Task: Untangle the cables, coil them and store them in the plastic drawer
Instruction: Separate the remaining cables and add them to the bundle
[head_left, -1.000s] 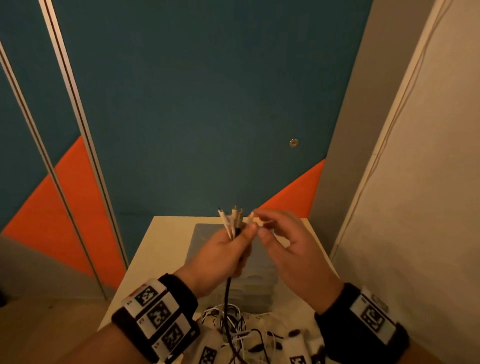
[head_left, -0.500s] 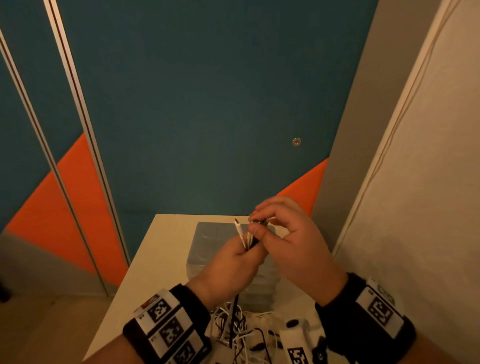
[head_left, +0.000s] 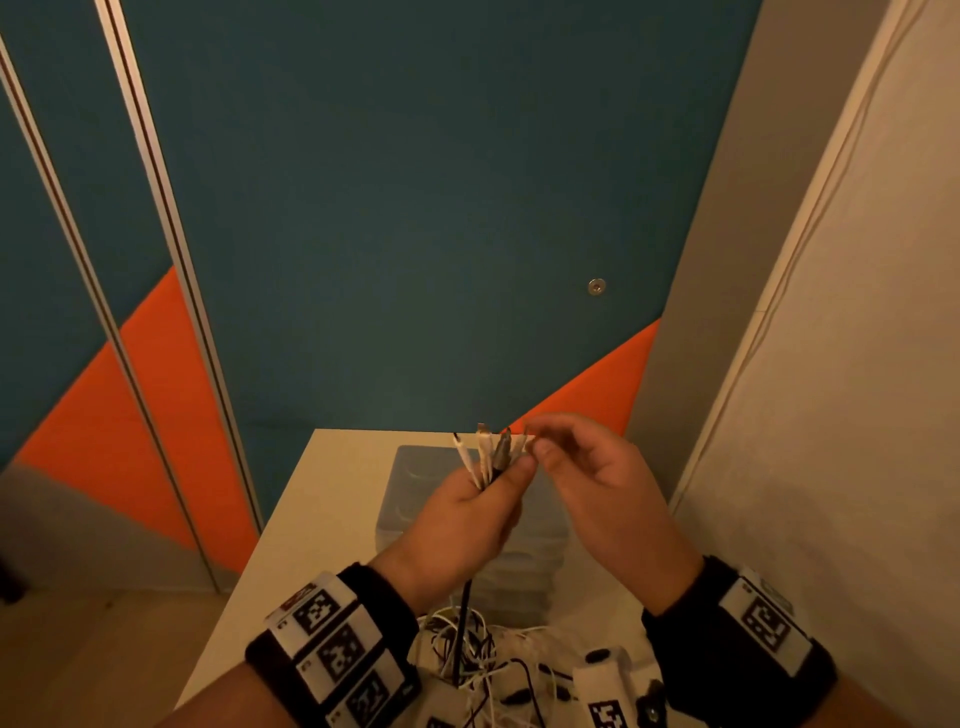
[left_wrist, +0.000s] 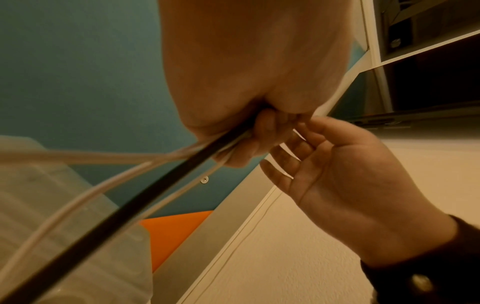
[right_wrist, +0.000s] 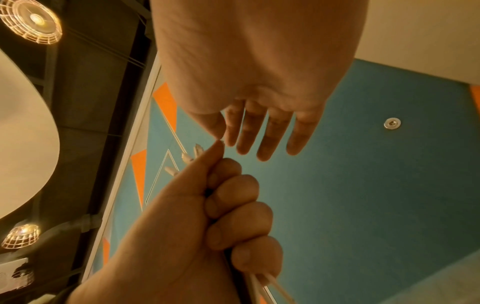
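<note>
White and black cable ends (head_left: 485, 457) stood bunched in the left hand (head_left: 462, 519), whose fingers curled tight around them. At its 2 o'clock the right hand (head_left: 597, 488) pinched one plug tip between thumb and forefinger, the other fingers loosely extended. Below, at 6 o'clock, the cables (head_left: 467, 654) trailed into a tangle on the table (head_left: 291, 519). Nothing looked coiled yet. Behind the hands sat the plastic drawer (head_left: 410, 499); untangling, coiling and storing all seemed to remain.

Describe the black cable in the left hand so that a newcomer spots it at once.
Find the pale table below the blue wall. Above it the left hand grips a bunch of cable ends. The black cable is the only dark, thicker strand among thin white ones, hanging to the tangle below.
</note>
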